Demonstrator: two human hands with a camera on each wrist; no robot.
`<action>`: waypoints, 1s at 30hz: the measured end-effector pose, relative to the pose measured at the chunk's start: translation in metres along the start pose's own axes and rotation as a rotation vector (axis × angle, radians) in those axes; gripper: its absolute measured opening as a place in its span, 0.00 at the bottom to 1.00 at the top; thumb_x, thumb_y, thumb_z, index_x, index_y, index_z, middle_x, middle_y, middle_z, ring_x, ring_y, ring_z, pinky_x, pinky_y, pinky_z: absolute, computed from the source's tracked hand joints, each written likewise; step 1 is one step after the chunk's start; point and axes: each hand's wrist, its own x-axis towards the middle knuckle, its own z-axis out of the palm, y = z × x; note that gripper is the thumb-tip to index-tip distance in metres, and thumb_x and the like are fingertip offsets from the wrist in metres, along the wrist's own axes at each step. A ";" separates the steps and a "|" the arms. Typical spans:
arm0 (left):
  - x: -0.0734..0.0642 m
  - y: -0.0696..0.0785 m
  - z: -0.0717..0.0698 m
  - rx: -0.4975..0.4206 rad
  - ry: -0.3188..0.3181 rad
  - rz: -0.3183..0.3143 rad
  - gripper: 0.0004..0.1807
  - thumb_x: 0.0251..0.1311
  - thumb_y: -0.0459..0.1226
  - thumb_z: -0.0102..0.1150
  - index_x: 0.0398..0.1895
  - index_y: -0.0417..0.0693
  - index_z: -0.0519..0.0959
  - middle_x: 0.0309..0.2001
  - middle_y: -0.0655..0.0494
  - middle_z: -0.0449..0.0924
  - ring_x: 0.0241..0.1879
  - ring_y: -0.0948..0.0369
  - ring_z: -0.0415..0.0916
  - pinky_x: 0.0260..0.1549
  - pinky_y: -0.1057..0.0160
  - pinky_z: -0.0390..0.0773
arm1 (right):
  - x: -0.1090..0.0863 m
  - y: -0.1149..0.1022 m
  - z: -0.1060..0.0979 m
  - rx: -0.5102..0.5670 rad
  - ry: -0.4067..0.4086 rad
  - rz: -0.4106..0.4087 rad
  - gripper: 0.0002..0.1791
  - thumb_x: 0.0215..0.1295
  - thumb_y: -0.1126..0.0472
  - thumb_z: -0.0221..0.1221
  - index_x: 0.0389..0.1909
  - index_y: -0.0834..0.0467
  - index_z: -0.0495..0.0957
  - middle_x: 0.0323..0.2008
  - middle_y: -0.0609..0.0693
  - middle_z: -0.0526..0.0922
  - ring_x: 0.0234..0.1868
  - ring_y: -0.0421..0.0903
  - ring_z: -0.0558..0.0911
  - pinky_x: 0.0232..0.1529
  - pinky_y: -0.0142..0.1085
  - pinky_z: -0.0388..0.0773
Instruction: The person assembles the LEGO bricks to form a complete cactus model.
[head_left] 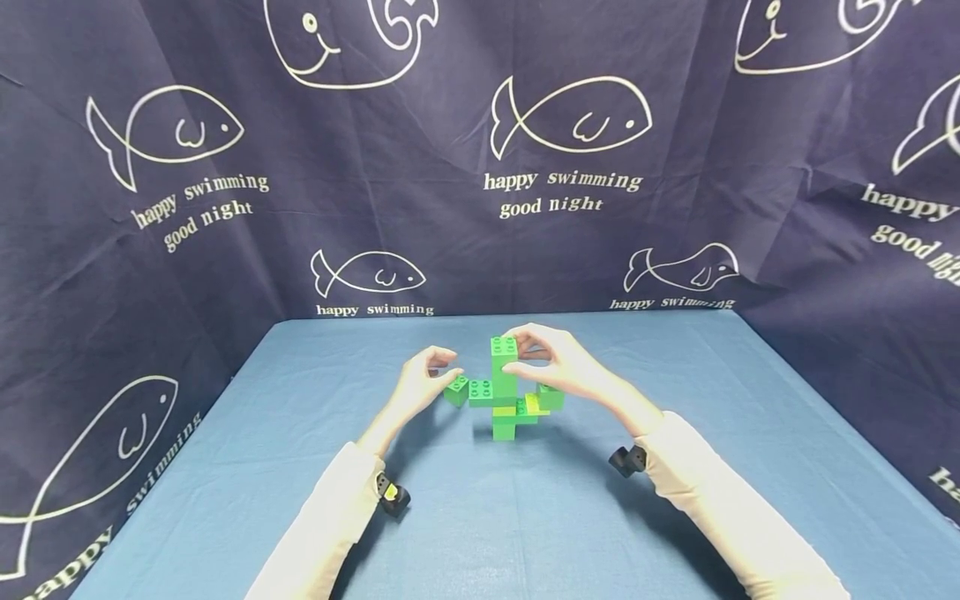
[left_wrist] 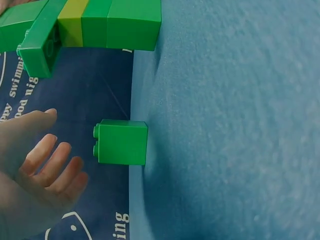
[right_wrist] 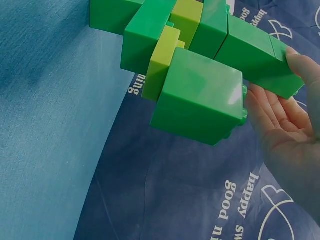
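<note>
A cactus-like build of green toy building bricks (head_left: 504, 375) stands upright on the table, with lime-yellow bricks (head_left: 533, 404) in its middle and right arm. My right hand (head_left: 558, 358) pinches its upper column, thumb on the near side and fingers behind, as the right wrist view shows. On the right arm's end sits a large green brick (right_wrist: 200, 92), studs toward the hand. My left hand (head_left: 420, 383) is beside a loose green brick (left_wrist: 122, 142) that stands on the table left of the build. Its fingers are loosely bent, with a gap to that brick in the left wrist view.
A blue cloth (head_left: 465, 533) covers the table. Behind and at the sides hangs a dark blue curtain (head_left: 450, 208) printed with white fish and lettering. Small black wrist cameras (head_left: 627, 460) hang below both sleeves.
</note>
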 end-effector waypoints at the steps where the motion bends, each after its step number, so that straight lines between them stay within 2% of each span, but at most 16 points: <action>1: 0.000 0.000 0.000 0.002 -0.002 -0.005 0.16 0.52 0.33 0.66 0.43 0.35 0.78 0.44 0.40 0.81 0.47 0.44 0.78 0.48 0.47 0.77 | 0.000 0.000 0.000 -0.001 -0.001 -0.001 0.22 0.54 0.62 0.67 0.50 0.60 0.75 0.38 0.52 0.82 0.41 0.46 0.81 0.51 0.37 0.79; 6: -0.001 -0.005 0.002 -0.009 -0.018 -0.030 0.17 0.52 0.34 0.67 0.44 0.34 0.77 0.45 0.38 0.80 0.48 0.43 0.77 0.49 0.48 0.77 | -0.001 0.000 0.000 -0.001 -0.003 -0.002 0.21 0.54 0.62 0.67 0.49 0.60 0.75 0.38 0.52 0.82 0.41 0.46 0.81 0.51 0.36 0.79; 14: -0.001 -0.007 0.005 0.043 -0.056 -0.105 0.20 0.52 0.35 0.66 0.47 0.35 0.76 0.48 0.38 0.79 0.46 0.44 0.79 0.47 0.52 0.79 | -0.001 -0.002 0.001 0.003 0.000 0.030 0.21 0.54 0.64 0.67 0.49 0.62 0.75 0.38 0.53 0.82 0.41 0.47 0.81 0.51 0.36 0.79; 22: -0.003 -0.012 0.007 0.104 -0.100 -0.147 0.23 0.50 0.37 0.68 0.48 0.36 0.75 0.47 0.41 0.79 0.44 0.48 0.79 0.44 0.54 0.80 | 0.000 0.000 0.005 0.013 -0.004 0.044 0.22 0.54 0.70 0.65 0.50 0.69 0.73 0.38 0.60 0.81 0.41 0.55 0.80 0.52 0.45 0.78; 30: -0.002 -0.020 0.006 0.122 -0.138 -0.172 0.23 0.50 0.37 0.68 0.48 0.35 0.76 0.46 0.41 0.80 0.40 0.49 0.80 0.38 0.57 0.81 | -0.001 0.001 0.003 0.006 -0.005 0.040 0.22 0.55 0.63 0.66 0.50 0.62 0.74 0.38 0.53 0.82 0.41 0.46 0.81 0.52 0.36 0.78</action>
